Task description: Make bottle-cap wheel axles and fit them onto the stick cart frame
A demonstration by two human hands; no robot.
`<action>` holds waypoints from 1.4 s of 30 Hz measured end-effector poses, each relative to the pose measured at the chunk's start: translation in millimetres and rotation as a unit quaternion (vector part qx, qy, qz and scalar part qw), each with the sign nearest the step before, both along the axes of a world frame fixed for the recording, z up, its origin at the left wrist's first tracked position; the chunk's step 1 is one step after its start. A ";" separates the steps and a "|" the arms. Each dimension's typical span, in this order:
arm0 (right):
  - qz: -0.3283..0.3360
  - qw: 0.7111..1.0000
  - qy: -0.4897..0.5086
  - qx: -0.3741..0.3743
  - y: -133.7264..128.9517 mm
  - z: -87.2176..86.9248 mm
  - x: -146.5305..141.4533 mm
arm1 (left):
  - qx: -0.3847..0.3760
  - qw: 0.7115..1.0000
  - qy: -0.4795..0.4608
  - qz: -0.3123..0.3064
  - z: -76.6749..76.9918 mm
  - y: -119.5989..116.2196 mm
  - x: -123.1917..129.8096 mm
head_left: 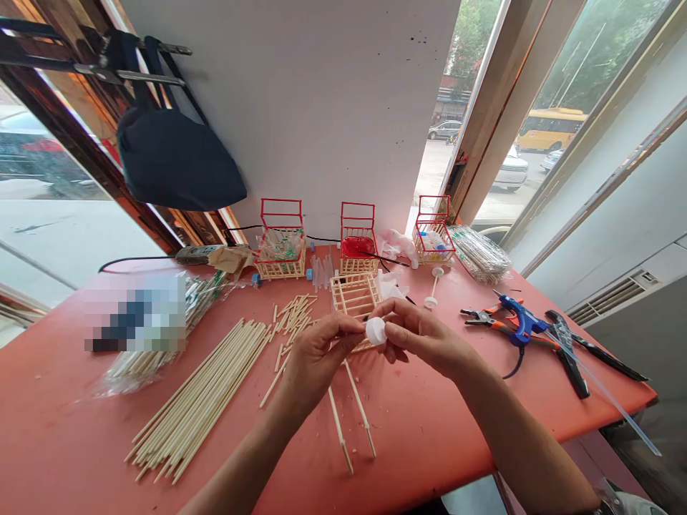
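Note:
A white bottle cap point(376, 331) is pinched between the thumb and fingers of my right hand point(424, 335). My left hand point(325, 347) is closed in a pinch against the cap's left side; whatever sits between those fingertips is hidden. Just behind and below both hands lies a cart-like frame of wooden sticks point(355, 292), with two long sticks point(338, 429) reaching toward me. Beyond my right hand, two white caps joined by a short stick point(434, 286) rest on the red table point(418, 443).
Long wooden sticks point(204, 393) and short cut pieces point(293, 318) lie left. At the back stand stick baskets with red handles point(282, 268), point(358, 263), point(434, 250). Pliers point(477, 318), a blue glue gun point(523, 322) and black-handled cutters point(572, 357) lie right.

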State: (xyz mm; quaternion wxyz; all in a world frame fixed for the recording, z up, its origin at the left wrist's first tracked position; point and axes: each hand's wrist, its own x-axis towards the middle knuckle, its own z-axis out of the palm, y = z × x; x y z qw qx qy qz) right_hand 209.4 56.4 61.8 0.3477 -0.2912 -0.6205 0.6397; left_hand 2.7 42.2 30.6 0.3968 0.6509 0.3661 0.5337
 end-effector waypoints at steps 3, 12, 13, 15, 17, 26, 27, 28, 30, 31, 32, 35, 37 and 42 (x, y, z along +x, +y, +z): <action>-0.004 1.000 -0.008 0.006 0.3 1.1 0.1 | 0.014 1.000 0.009 -0.006 0.4 1.1 -0.8; 0.014 1.000 -0.010 0.027 2.7 -2.4 2.0 | 0.059 0.997 0.039 -0.016 2.3 1.1 -7.3; 0.015 0.999 -0.011 0.026 2.8 -2.5 2.3 | 0.061 0.997 0.038 -0.014 2.7 0.6 -7.4; 0.017 1.000 -0.006 0.021 2.9 -2.2 2.7 | 0.059 0.997 0.038 -0.013 3.6 -0.3 -6.8; 0.022 1.000 0.000 0.015 2.9 -1.6 2.9 | 0.056 0.998 0.035 -0.010 4.3 -1.0 -5.5; 0.024 1.000 0.002 0.009 2.5 -0.3 3.3 | 0.043 0.999 0.020 -0.008 4.0 -0.2 -2.5; 0.023 1.000 0.001 0.009 2.5 -0.4 3.3 | 0.041 0.999 0.021 -0.007 4.1 -0.2 -2.5; 0.021 1.000 0.000 0.009 2.5 -0.4 3.1 | 0.040 0.999 0.023 -0.007 4.3 -0.2 -2.5; 0.020 1.000 -0.003 0.009 2.4 -0.1 2.8 | 0.038 0.999 0.024 -0.006 5.0 -0.4 -2.4; 0.022 1.000 -0.003 0.009 2.3 0.2 2.7 | 0.035 0.999 0.023 -0.006 5.4 -0.4 -2.5; 0.024 1.000 -0.003 0.011 2.2 0.6 2.7 | 0.033 0.999 0.021 -0.006 5.7 -0.5 -2.5; 0.035 0.999 0.000 0.032 1.8 2.1 3.2 | 0.028 0.999 0.015 -0.005 5.8 -0.3 -3.1; 0.043 0.998 -0.003 0.045 1.6 2.9 3.8 | 0.027 1.000 0.013 -0.004 5.2 0.0 -3.6; 0.043 0.998 -0.003 0.035 1.4 2.2 3.7 | 0.021 1.000 0.016 -0.009 3.7 0.3 -3.4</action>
